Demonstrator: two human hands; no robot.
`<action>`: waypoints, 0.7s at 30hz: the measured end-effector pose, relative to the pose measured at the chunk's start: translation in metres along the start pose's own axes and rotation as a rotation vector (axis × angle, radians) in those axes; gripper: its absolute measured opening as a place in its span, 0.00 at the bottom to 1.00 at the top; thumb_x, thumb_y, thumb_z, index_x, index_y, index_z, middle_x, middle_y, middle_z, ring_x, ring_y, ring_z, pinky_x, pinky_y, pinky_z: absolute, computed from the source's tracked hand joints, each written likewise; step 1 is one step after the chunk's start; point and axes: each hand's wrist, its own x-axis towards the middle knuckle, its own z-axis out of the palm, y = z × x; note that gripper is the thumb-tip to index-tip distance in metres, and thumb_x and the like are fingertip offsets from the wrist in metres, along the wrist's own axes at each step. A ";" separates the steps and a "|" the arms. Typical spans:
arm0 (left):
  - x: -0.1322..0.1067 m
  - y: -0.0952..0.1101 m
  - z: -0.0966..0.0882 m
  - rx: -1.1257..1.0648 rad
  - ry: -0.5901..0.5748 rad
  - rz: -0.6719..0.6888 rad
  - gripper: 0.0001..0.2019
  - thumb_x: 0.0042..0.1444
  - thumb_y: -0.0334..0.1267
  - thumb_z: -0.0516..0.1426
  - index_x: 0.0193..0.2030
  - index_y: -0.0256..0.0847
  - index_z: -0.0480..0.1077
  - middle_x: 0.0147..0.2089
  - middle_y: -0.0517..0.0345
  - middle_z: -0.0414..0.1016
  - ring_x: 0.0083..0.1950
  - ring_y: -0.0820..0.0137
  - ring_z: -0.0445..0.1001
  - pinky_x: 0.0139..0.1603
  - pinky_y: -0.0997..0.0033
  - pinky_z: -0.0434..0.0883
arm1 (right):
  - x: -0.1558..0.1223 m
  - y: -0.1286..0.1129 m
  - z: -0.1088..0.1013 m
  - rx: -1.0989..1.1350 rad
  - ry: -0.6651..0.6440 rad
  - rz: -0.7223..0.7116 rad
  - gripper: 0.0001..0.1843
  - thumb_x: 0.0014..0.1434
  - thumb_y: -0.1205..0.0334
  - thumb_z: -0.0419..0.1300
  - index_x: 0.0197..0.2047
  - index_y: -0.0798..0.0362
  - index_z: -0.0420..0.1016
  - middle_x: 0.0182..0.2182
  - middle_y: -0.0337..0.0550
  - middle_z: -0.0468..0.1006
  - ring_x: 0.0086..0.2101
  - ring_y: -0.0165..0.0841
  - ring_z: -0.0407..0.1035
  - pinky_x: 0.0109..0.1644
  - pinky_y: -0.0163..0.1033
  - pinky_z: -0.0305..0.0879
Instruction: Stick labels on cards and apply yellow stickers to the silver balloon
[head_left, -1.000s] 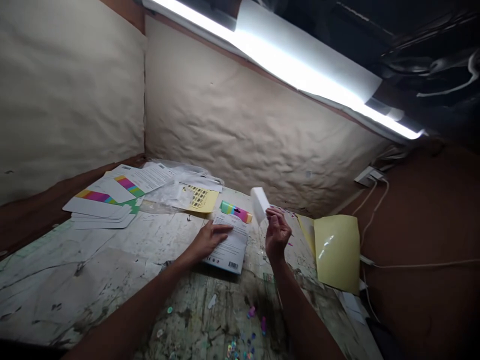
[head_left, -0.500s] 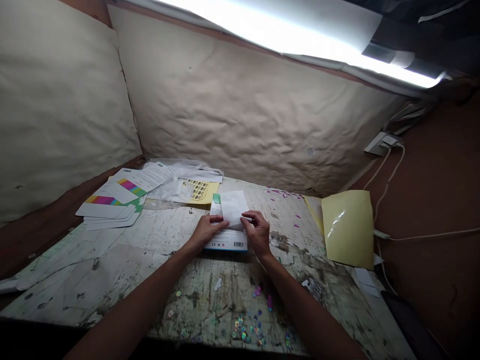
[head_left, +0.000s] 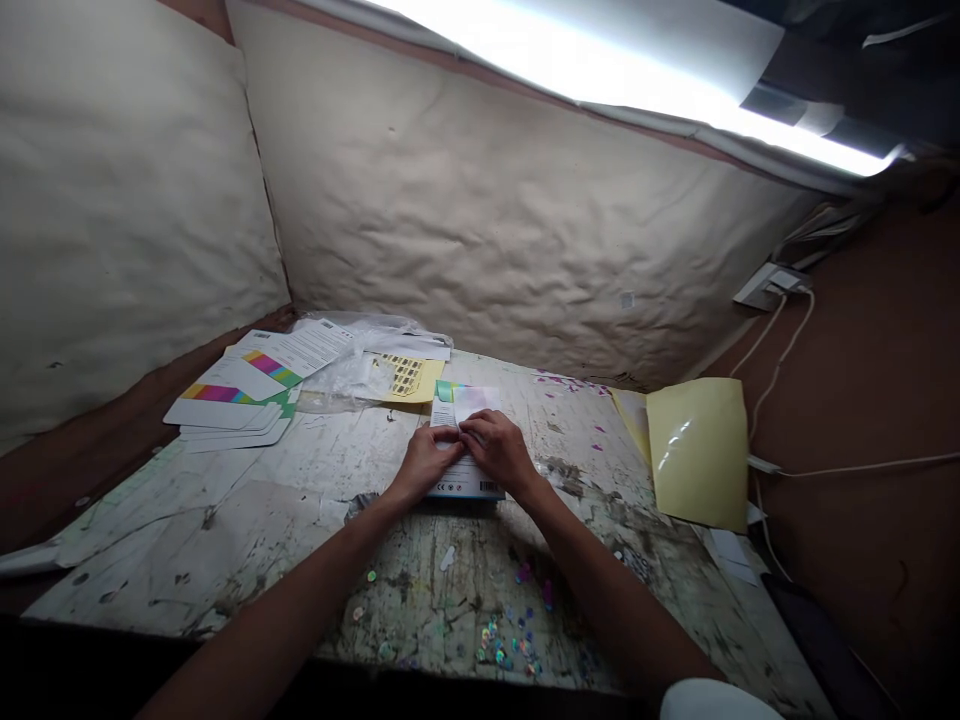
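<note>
A flat white printed box point(head_left: 469, 487) with a barcode, a green top corner and a blue lower edge lies on the worktable in front of me. Over its upper right part is a thin, whitish, see-through sheet point(head_left: 478, 397). My left hand point(head_left: 427, 462) rests at the box's left side, thumb and fingers closed at the sheet's lower left corner. Reaching over from the right, my right hand point(head_left: 499, 450) pinches at that same corner, its fingertips touching those of the left. The fingers hide the corner itself and the middle of the box.
Printed cards point(head_left: 232, 410) lie in a fanned pile at the left, beside clear plastic wrap point(head_left: 337, 375) and a yellow label sheet point(head_left: 409, 378). A glossy yellow sheet point(head_left: 697, 455) stands at the right near white cables point(head_left: 772, 375). Shiny sticker dots point(head_left: 502, 640) litter the front.
My right hand has moved left and inward, from the sheet's right edge to its lower left corner by my left hand. The view has shifted slightly.
</note>
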 end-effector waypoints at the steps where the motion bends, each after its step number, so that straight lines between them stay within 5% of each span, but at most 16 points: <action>1: -0.001 0.001 0.000 0.011 0.018 0.000 0.15 0.52 0.43 0.61 0.41 0.36 0.80 0.39 0.50 0.81 0.45 0.59 0.76 0.53 0.61 0.69 | 0.002 -0.002 -0.001 -0.024 -0.019 0.003 0.10 0.59 0.66 0.60 0.43 0.48 0.81 0.41 0.46 0.78 0.43 0.39 0.71 0.48 0.43 0.65; 10: -0.008 0.009 0.004 0.089 0.101 0.055 0.14 0.52 0.40 0.62 0.45 0.41 0.80 0.49 0.49 0.75 0.51 0.61 0.73 0.57 0.62 0.67 | 0.010 -0.018 -0.024 -0.247 -0.111 0.010 0.08 0.59 0.64 0.61 0.41 0.49 0.81 0.39 0.45 0.80 0.37 0.38 0.74 0.39 0.39 0.65; 21: -0.010 0.009 0.006 0.166 0.110 0.088 0.12 0.54 0.38 0.61 0.45 0.44 0.79 0.52 0.50 0.72 0.51 0.62 0.73 0.57 0.61 0.69 | 0.012 -0.020 -0.036 -0.249 -0.152 0.018 0.08 0.61 0.64 0.60 0.40 0.50 0.81 0.39 0.43 0.81 0.38 0.34 0.74 0.43 0.36 0.64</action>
